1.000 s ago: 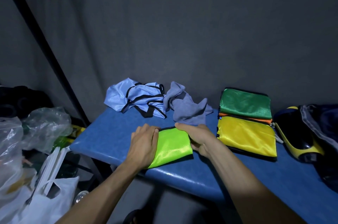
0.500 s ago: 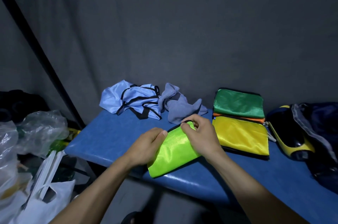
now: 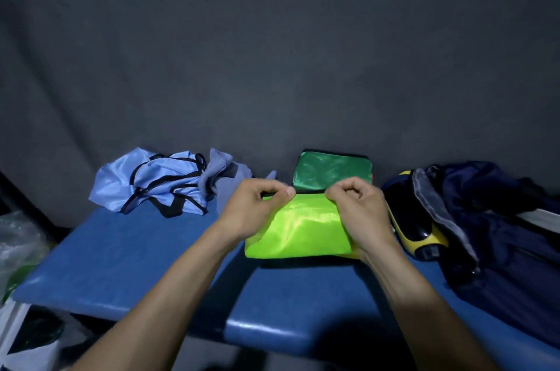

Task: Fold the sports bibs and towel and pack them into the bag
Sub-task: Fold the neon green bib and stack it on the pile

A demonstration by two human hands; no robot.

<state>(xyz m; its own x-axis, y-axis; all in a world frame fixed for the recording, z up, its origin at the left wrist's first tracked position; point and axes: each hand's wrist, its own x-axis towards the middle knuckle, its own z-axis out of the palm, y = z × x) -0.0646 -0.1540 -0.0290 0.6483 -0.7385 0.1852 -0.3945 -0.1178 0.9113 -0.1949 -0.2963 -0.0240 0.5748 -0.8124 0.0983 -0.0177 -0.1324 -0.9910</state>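
Note:
A folded lime-green bib (image 3: 298, 230) lies over the stack at the right middle of the blue bench (image 3: 127, 261), covering the yellow bib except for a sliver. My left hand (image 3: 254, 207) pinches its far left corner and my right hand (image 3: 357, 210) pinches its far right corner. Behind it sits a folded dark green bib (image 3: 331, 172) with an orange edge beside it. A crumpled light blue bib with black trim (image 3: 154, 181) and a grey-blue towel (image 3: 222, 180) lie at the back left. The dark navy bag (image 3: 500, 228) lies open at the right.
A yellow and black object (image 3: 415, 228) sits in the bag's mouth, right beside my right hand. Clear plastic bags (image 3: 18, 237) and a white bag (image 3: 18, 340) stand off the bench's left end. A grey fabric wall (image 3: 272, 52) backs the bench.
Both hands carried the lime-green bib rightward from the bench's front middle onto the yellow bib. They now pinch its far corners instead of pressing its sides.

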